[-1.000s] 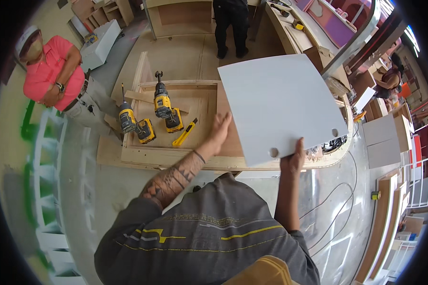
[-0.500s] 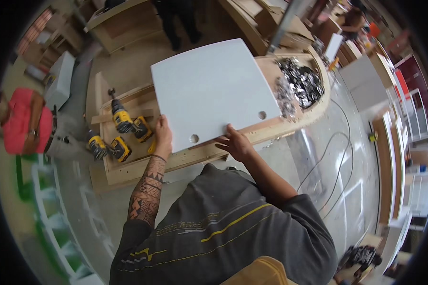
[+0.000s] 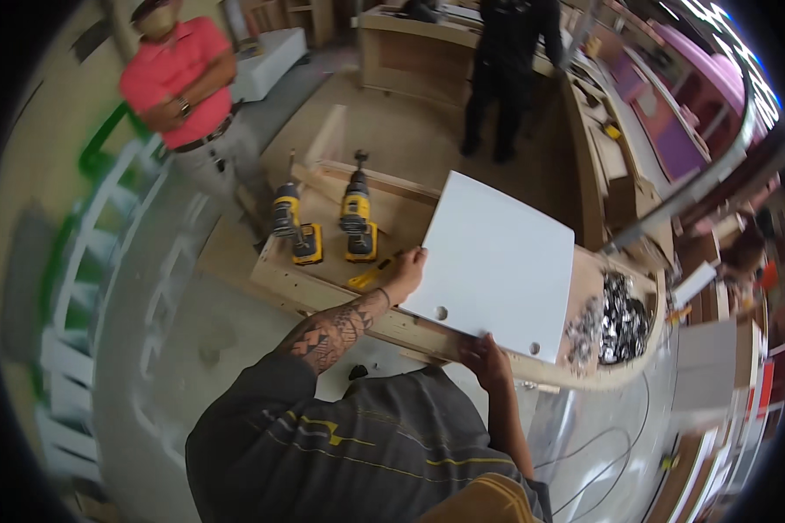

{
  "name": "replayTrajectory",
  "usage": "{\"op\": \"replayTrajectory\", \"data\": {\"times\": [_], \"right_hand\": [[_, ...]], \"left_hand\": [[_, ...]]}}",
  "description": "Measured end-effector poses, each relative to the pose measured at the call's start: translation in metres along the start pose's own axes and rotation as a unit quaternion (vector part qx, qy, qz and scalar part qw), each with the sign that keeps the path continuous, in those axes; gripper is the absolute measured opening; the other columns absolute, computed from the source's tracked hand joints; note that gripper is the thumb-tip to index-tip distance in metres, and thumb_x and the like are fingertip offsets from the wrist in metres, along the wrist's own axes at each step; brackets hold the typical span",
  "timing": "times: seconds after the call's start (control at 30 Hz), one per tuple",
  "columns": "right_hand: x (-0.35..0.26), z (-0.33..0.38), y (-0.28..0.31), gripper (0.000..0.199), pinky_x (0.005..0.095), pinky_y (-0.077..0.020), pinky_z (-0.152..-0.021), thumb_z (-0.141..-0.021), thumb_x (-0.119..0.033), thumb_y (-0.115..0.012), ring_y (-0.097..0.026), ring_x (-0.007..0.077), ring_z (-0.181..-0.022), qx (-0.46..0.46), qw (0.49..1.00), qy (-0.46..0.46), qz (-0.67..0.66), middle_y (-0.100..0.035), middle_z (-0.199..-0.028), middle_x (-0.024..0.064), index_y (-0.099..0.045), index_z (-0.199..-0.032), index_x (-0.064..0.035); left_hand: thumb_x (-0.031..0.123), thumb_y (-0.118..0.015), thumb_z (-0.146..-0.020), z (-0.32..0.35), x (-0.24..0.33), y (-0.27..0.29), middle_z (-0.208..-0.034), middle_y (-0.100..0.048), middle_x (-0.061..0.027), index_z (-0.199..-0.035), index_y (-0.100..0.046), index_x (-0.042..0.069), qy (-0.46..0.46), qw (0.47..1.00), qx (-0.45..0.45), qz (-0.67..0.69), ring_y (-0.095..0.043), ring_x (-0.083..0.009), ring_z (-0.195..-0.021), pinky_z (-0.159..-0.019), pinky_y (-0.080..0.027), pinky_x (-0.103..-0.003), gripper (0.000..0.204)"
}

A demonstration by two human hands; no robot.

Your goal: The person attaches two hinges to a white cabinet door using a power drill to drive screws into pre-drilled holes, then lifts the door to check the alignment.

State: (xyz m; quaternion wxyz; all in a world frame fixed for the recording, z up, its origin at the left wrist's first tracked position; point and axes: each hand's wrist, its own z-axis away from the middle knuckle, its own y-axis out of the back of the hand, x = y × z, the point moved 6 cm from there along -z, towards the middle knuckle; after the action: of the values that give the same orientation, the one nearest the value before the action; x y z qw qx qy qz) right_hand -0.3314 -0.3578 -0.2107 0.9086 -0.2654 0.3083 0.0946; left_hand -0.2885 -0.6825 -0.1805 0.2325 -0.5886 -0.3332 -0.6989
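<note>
Half a second on, the square white panel with two round holes point(image 3: 500, 261) sits further right in the frame, its holed edge now sloping down to the right where it had sloped up; the view itself has swung as well. It is right of centre, over the middle of a pale wooden table with a raised rim point(image 3: 301, 291); whether it touches the wood cannot be told.

The left hand point(image 3: 406, 275) grasps the panel's left edge near the lower corner. The right hand point(image 3: 490, 363) is at the near edge between the holes, its fingers partly hidden, so whether it grips or merely steadies is unclear. Holding two neighbouring edges probably shares the weight and lets the sheet be turned.

Left of centre, two yellow-and-black cordless drills point(image 3: 356, 209) point(image 3: 288, 213) rest in the table's recess, where the rim likely keeps them from sliding off. A slim yellow utility knife point(image 3: 366, 275) lies just beside the left hand, presumably within easy reach. Right of the panel, a heap of shiny silver pieces point(image 3: 624, 318) is contained by the table's curved end.
</note>
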Motion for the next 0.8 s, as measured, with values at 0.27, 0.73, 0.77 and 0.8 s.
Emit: {"op": "replayTrajectory", "data": {"times": [0.27, 0.73, 0.77, 0.8], "right_hand": [[-0.101, 0.052, 0.094, 0.038, 0.0464, -0.0534, -0.083, -0.094, -0.023, -0.069, -0.066, 0.0391, -0.095, 0.35, 0.691, 0.347, 0.529, -0.066, -0.108, 0.0237, -0.06, -0.117, 0.0062], [-0.143, 0.024, 0.18, 0.027, 0.0445, -0.0498, -0.067, -0.084, -0.015, -0.074, -0.064, 0.0314, -0.07, 0.315, 0.642, 0.41, 0.566, -0.068, -0.079, 0.021, -0.071, -0.099, 0.0079], [-0.148, 0.016, 0.184, 0.026, 0.0446, -0.0494, -0.067, -0.082, -0.013, -0.074, -0.062, 0.03, -0.068, 0.296, 0.67, 0.385, 0.561, -0.067, -0.077, 0.0204, -0.071, -0.095, 0.0089], [-0.153, 0.018, 0.172, 0.025, 0.0442, -0.0474, -0.063, -0.081, -0.013, -0.072, -0.059, 0.0278, -0.063, 0.284, 0.672, 0.384, 0.566, -0.064, -0.07, 0.0189, -0.071, -0.092, 0.0095]], "left_hand": [[0.042, -0.051, -0.105, -0.006, -0.033, 0.003, -0.094, -0.07, -0.026, -0.112, -0.064, -0.006, -0.053, 0.997, 0.054, -0.005, -0.068, -0.0377, -0.087, -0.075, -0.052, -0.043, 0.05], [0.041, -0.065, -0.095, -0.016, -0.047, -0.029, -0.116, -0.062, -0.0336, -0.116, -0.06, -0.005, -0.04, 0.987, 0.055, -0.143, -0.061, -0.0463, -0.11, -0.093, -0.05, -0.051, 0.051], [0.041, -0.066, -0.095, -0.017, -0.05, -0.032, -0.119, -0.061, -0.0345, -0.117, -0.059, -0.005, -0.047, 0.987, 0.061, -0.138, -0.059, -0.0469, -0.114, -0.096, -0.049, -0.051, 0.051], [0.043, -0.064, -0.096, -0.016, -0.061, -0.037, -0.135, -0.046, -0.0385, -0.131, -0.05, -0.007, -0.013, 0.992, 0.035, -0.124, -0.048, -0.0494, -0.127, -0.106, -0.041, -0.051, 0.062]]}}
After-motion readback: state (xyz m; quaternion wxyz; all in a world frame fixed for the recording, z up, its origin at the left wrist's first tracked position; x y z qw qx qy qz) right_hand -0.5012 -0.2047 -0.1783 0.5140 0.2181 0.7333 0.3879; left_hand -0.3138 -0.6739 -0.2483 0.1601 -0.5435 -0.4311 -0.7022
